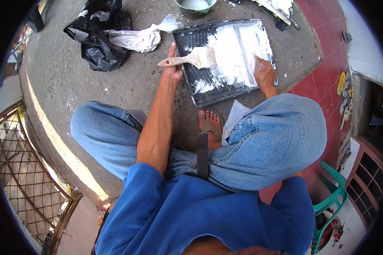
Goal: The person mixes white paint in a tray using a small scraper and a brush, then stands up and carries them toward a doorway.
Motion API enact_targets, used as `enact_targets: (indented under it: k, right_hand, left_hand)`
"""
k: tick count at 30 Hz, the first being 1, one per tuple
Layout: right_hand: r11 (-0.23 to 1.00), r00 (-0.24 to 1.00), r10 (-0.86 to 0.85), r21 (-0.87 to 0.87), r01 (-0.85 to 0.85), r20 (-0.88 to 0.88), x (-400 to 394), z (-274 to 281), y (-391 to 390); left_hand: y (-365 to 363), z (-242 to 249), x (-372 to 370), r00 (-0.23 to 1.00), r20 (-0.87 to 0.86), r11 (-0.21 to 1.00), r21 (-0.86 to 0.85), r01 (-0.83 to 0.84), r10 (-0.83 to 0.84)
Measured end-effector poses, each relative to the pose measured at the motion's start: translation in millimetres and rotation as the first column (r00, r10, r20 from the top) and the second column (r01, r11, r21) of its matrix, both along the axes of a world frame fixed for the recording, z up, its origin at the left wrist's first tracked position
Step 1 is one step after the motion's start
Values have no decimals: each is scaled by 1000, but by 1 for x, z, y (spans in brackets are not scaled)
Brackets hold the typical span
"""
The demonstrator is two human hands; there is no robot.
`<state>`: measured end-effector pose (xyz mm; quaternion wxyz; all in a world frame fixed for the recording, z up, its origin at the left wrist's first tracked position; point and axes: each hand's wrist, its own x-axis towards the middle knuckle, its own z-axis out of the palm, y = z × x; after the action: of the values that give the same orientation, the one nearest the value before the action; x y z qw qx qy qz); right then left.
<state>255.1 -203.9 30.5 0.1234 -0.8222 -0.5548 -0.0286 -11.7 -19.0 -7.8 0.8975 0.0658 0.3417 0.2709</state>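
A black paint tray [187, 91], smeared with white paint, lies on the concrete between my hands. My left hand [173, 68] grips its left edge, thumb up along the rim. A wide paintbrush [195, 59] rests across that edge, its bristles over the tray and its handle above my left hand. Over the tray's right part is my right hand [264, 73], fingers bent down onto the white paint [242, 51]. Whatever its fingers may hold is too small to make out.
A black plastic bag [98, 49] and a white cloth [142, 39] lie at the upper left. Behind the tray stands a bowl of white liquid [195, 5]. A paint-covered object [281, 10] is at the upper right. A green chair [334, 195] stands at the lower right.
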Motion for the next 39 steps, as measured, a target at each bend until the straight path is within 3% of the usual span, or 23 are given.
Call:
enact_targets:
  k: [3, 8, 10, 13, 16, 18, 23, 26, 28, 30, 33, 36, 39]
  right_hand:
    - [990, 991, -132, 59, 131, 3, 16, 2, 28]
    - [998, 999, 38, 47, -37, -31, -13, -2, 16]
    - [994, 993, -113, -15, 113, -35, -3, 5, 7]
    - [967, 967, -250, 43, 252, -55, 25, 2, 34]
    - [988, 993, -65, 133, 79, -101, 15, -8, 53]
    - [997, 997, 15, 71, -9, -81, 1, -4, 37]
    - [973, 970, -230, -21, 229, -75, 21, 7, 46]
    - [992, 990, -81, 86, 91, -114, 20, -3, 65]
    - [1000, 996, -15, 8, 15, -93, 2, 1, 51]
    - [1000, 996, -16, 8, 17, -90, 2, 5, 34]
    - [979, 976, -206, -14, 205, -73, 20, 15, 49]
    - [984, 993, -58, 159, 74, -102, 29, -9, 70]
    - [995, 989, -18, 90, 32, -147, 11, -7, 52]
  left_hand:
    - [1, 1, 2, 1000, 7, 1000, -1, 15, -15]
    - [-1, 9, 0, 999, 17, 999, -42, 31, -30]
    - [2, 0, 0, 1000, -4, 1000, 4, 6, -6]
    - [1, -1, 1, 1000, -16, 999, 32, 18, -17]
    - [-1, 6, -1, 999, -18, 999, 15, 40, -40]
    - [-1, 7, 0, 999, -15, 999, -12, 35, -35]
    - [-3, 12, 1, 996, -82, 997, 62, 37, -32]
    - [-3, 16, 0, 997, -50, 998, 10, 65, -64]
    - [-2, 12, -1, 996, -71, 998, 21, 52, -50]
    - [-1, 5, -1, 997, -54, 999, 18, 49, -48]
    - [-1, -6, -3, 998, -14, 998, 11, 65, -65]
    - [-1, -6, -2, 998, -40, 999, 26, 44, -42]
    - [-4, 3, -1, 997, -67, 999, 22, 33, -31]
